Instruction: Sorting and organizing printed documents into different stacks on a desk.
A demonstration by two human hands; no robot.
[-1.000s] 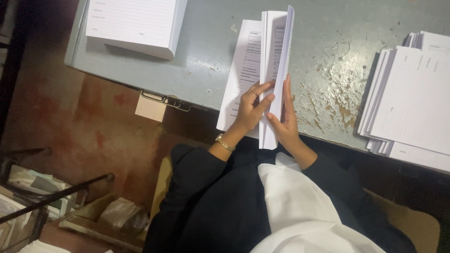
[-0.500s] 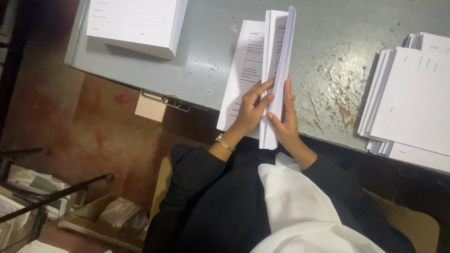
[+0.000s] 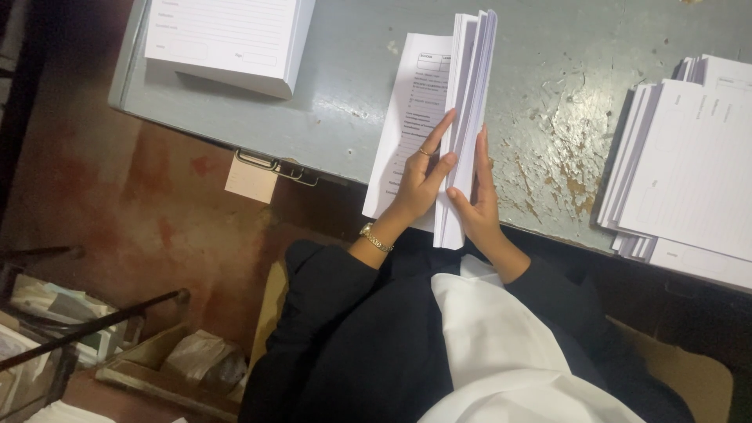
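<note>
Sheaf [image 3: 468, 117] closed up more, upright btwn both hands, L hand [image 3: 419, 184], R hand [image 3: 476, 205]

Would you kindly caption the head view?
Both hands, left hand and right hand, hold a paper stack upright on a desk.

Two hands are seen, the left hand [image 3: 419, 184] and the right hand [image 3: 475, 205]. Three lots of white printed sheets are counted on one grey worktop [image 3: 345, 117]: an upright sheaf [image 3: 468, 86], a squared pad [image 3: 223, 39] and a fanned pile [image 3: 689, 164]. One bracelet [image 3: 376, 239] and one ring [image 3: 424, 152] are worn.
</note>
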